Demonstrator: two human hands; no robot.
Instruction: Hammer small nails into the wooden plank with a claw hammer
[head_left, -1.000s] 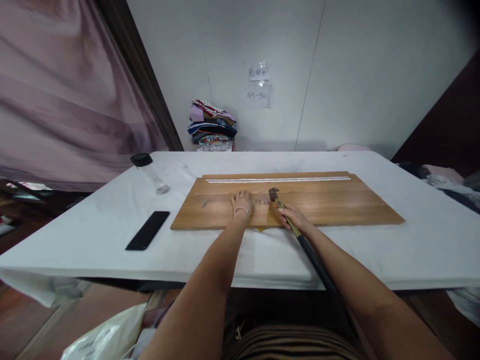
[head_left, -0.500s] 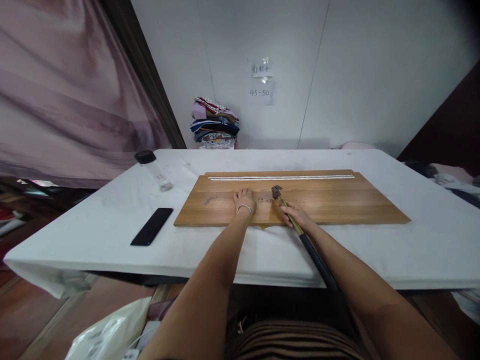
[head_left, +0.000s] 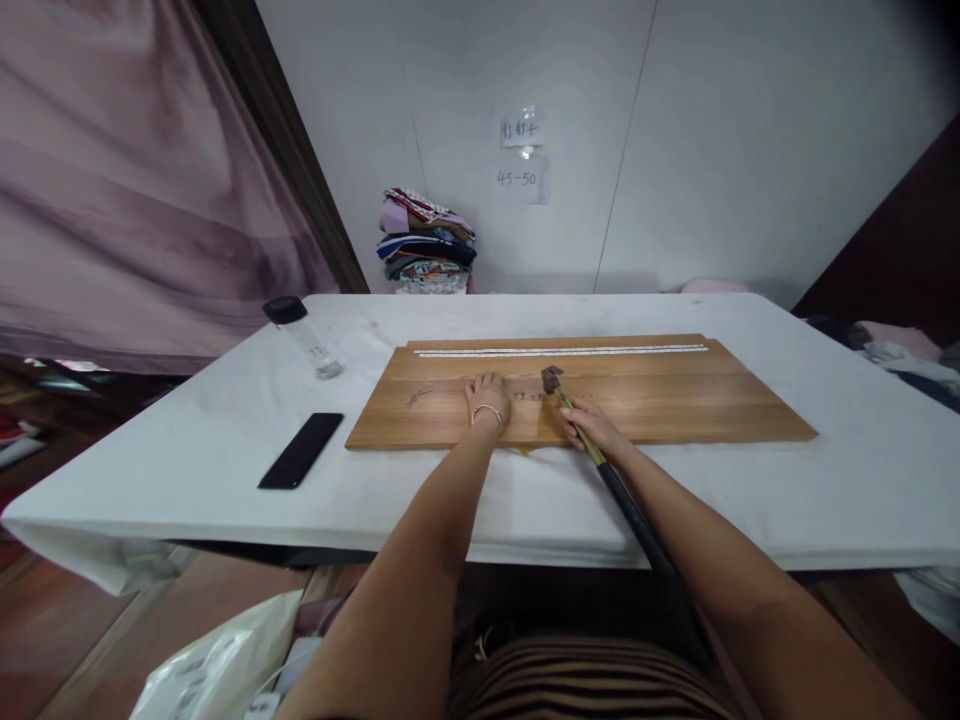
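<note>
My right hand (head_left: pixel 589 424) is wrapped round the handle of a hammer (head_left: pixel 551 380), whose metal head is over the middle of a wooden board (head_left: pixel 697 400). Flat on the board, with fingers spread, rests my left hand (head_left: pixel 487 397), a bracelet at its wrist. Between the two hands a short row of nails (head_left: pixel 529 397) stands in the wood, and small dark marks continue to the right of the hammer. Left of my left hand lies a small heap of loose nails (head_left: pixel 418 396). Two white strips (head_left: pixel 562 351) run along the board's far edge.
The board lies on a table with a white cloth (head_left: pixel 187 450). To its left are a black phone (head_left: pixel 302 451) and a clear bottle with a black lid (head_left: pixel 304 337), lying on its side. Folded clothes (head_left: pixel 427 245) are stacked by the wall. A plastic bag (head_left: pixel 217 660) is below the table.
The whole view has shifted very slightly. Both hands, the hammer and the board keep nearly the same places relative to one another.
</note>
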